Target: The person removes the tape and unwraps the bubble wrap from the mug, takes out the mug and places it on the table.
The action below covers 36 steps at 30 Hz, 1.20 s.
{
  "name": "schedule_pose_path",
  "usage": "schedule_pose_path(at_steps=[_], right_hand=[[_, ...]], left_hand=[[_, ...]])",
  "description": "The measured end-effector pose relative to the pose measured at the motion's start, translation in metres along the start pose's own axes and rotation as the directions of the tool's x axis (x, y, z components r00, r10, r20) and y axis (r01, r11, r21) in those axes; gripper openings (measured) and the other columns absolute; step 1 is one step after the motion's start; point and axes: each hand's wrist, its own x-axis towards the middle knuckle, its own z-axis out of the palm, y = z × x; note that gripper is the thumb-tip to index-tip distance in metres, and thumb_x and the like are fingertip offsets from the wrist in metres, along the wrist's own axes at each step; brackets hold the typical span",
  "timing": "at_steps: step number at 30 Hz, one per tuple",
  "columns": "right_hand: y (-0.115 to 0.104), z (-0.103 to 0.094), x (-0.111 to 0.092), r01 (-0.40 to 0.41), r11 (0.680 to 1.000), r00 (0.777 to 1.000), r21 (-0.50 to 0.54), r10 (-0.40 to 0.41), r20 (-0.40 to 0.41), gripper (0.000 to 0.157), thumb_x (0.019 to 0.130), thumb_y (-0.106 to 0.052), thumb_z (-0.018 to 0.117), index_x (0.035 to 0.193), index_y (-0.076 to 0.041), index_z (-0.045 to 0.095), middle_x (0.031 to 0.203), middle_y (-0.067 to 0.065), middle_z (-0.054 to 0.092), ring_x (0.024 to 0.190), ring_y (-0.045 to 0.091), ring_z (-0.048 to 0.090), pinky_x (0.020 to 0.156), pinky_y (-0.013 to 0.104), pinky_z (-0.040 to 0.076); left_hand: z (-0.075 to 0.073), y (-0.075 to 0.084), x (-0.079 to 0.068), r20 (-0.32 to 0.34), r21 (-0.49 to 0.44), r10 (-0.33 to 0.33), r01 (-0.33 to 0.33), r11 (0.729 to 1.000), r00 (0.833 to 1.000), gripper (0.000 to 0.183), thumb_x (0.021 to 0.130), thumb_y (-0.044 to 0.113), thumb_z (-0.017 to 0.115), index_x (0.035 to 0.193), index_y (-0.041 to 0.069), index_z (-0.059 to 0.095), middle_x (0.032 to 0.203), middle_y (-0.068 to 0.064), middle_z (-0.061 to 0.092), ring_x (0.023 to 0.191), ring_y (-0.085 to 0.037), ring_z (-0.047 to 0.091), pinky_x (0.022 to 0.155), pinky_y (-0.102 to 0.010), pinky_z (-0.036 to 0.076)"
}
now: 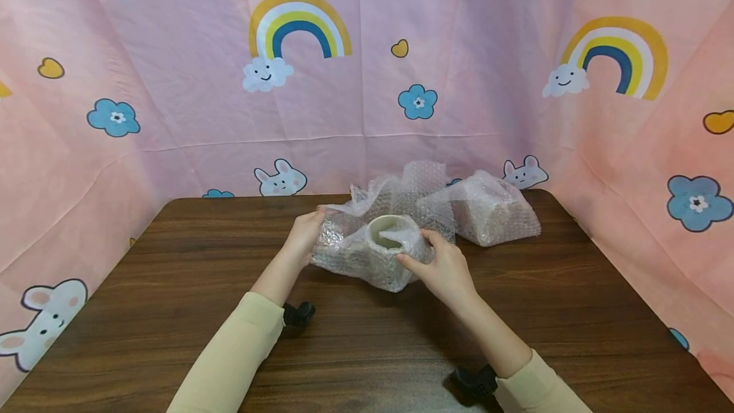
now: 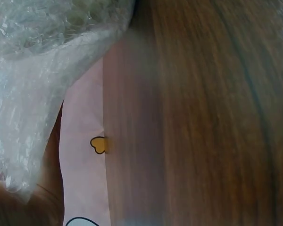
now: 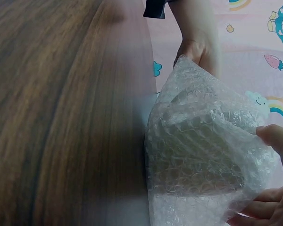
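A cream-coloured cup (image 1: 374,232), its round opening facing up, stands partly wrapped in clear bubble wrap (image 1: 350,257) near the middle of the table. With thumb and fingers on either side, my right hand (image 1: 444,266) holds the cup through the wrap. My left hand (image 1: 302,236) grips the left edge of the same sheet, which stretches out from the cup. In the left wrist view, a corner of the bubble wrap (image 2: 23,117) reaches the hand at lower left. The cup's wall shows only dimly through the bubbles (image 3: 198,160) in the right wrist view.
Behind the cup, more bubble wrap (image 1: 424,187) rises loosely. A second wrapped bundle (image 1: 499,212) lies at the back right, its contents unclear. The dark wooden table (image 1: 201,260) ends at a printed pink cloth (image 1: 195,81) around the back and sides.
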Motion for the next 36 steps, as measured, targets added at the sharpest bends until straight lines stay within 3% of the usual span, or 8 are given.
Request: schedule_pose_path(at_steps=[9,22,25,27,29,32,34,36], right_hand=[[-0.002,-0.002,-0.002,-0.008,1.000,1.000,0.013,0.008,0.010,0.070,0.079,-0.047,0.076,0.130,-0.004,0.056,0.125,0.014,0.060,0.114,0.034,0.055,0.092,0.051,0.043],[-0.001,-0.002,-0.003,-0.008,1.000,1.000,0.020,0.008,0.008,0.070,0.078,-0.048,0.076,0.130,-0.005,0.057,0.125,0.013,0.061,0.112,0.034,0.055,0.090,0.051,0.044],[-0.002,-0.002,-0.003,-0.007,1.000,1.000,0.017,0.007,0.009,0.070,0.078,-0.048,0.076,0.129,-0.005,0.057,0.124,0.013,0.061,0.112,0.034,0.056,0.089,0.051,0.045],[-0.002,-0.002,-0.002,-0.006,1.000,1.000,0.016,0.006,0.009,0.070,0.078,-0.048,0.076,0.129,-0.004,0.057,0.125,0.013,0.061,0.113,0.033,0.056,0.089,0.051,0.045],[-0.002,-0.001,-0.002,-0.005,1.000,1.000,0.015,0.005,0.012,0.071,0.078,-0.048,0.076,0.130,-0.004,0.056,0.125,0.014,0.061,0.113,0.033,0.056,0.090,0.051,0.045],[-0.001,-0.001,-0.002,-0.006,1.000,1.000,0.015,0.006,0.015,0.072,0.078,-0.049,0.075,0.130,-0.004,0.056,0.125,0.014,0.060,0.114,0.034,0.055,0.090,0.051,0.044],[-0.001,-0.001,-0.002,-0.008,1.000,1.000,0.014,0.008,0.014,0.072,0.078,-0.050,0.075,0.130,-0.004,0.056,0.125,0.014,0.060,0.114,0.034,0.055,0.091,0.051,0.044],[0.000,-0.001,-0.003,-0.008,1.000,1.000,0.012,0.008,0.013,0.073,0.078,-0.050,0.075,0.130,-0.004,0.056,0.125,0.014,0.060,0.114,0.035,0.054,0.091,0.052,0.043]], left_hand=[[-0.005,-0.006,0.006,-0.084,0.024,0.023,-0.021,0.999,0.996,0.052,0.105,0.028,0.037,0.141,-0.009,0.038,0.147,-0.025,0.031,0.133,-0.038,0.030,0.108,-0.049,0.026],[-0.011,-0.017,0.014,-0.133,0.084,0.025,-0.014,0.996,0.991,0.045,0.102,0.018,0.037,0.129,-0.016,0.048,0.142,-0.025,0.038,0.128,-0.034,0.036,0.107,-0.046,0.029],[-0.012,-0.019,0.014,-0.123,0.116,0.034,-0.019,0.993,0.992,0.043,0.103,0.017,0.036,0.123,-0.016,0.054,0.133,-0.026,0.049,0.127,-0.033,0.040,0.105,-0.044,0.032],[-0.013,-0.020,0.015,-0.140,0.150,0.046,-0.024,0.988,0.989,0.039,0.102,0.017,0.038,0.108,-0.014,0.062,0.118,-0.024,0.057,0.116,-0.031,0.048,0.095,-0.041,0.040],[-0.016,-0.021,0.016,-0.162,0.206,0.076,-0.042,0.978,0.984,0.035,0.100,0.015,0.041,0.102,-0.012,0.063,0.105,-0.021,0.060,0.102,-0.029,0.052,0.083,-0.036,0.045],[-0.020,-0.021,0.016,-0.204,0.299,0.134,-0.068,0.952,0.970,0.027,0.096,0.013,0.049,0.104,-0.009,0.062,0.104,-0.016,0.056,0.089,-0.026,0.049,0.069,-0.032,0.044],[-0.023,-0.021,0.017,-0.207,0.366,0.183,-0.098,0.926,0.961,0.031,0.094,0.011,0.053,0.117,-0.007,0.061,0.111,-0.019,0.060,0.092,-0.028,0.054,0.071,-0.033,0.047],[-0.025,-0.020,0.016,-0.204,0.433,0.221,-0.114,0.894,0.954,0.034,0.091,0.013,0.058,0.121,-0.004,0.058,0.113,-0.021,0.062,0.097,-0.031,0.057,0.076,-0.038,0.048]])
